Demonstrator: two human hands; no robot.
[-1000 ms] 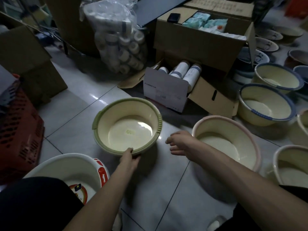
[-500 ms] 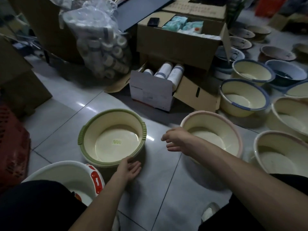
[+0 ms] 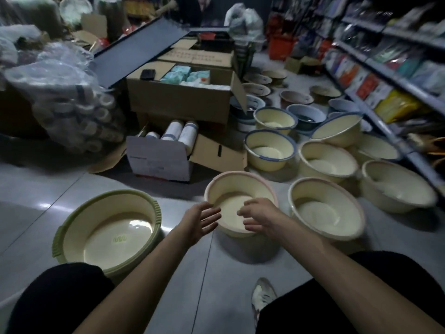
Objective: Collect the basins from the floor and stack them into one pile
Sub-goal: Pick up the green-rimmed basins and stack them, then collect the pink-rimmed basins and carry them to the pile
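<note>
The green-rimmed basin [image 3: 106, 233] is sitting on the floor [image 3: 216, 273] at our left. Just right of it we are holding our left hand [image 3: 199, 220] with fingers spread, gripping nothing, beside the pink-rimmed basin [image 3: 240, 186]. Our right hand [image 3: 258, 214] is hovering over its near rim, fingers loosely curled; we cannot tell whether they are gripping it.

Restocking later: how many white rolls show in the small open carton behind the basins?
3. They lie side by side in the small open carton: left roll, middle roll, right roll. More may be hidden deeper inside the carton.
</note>
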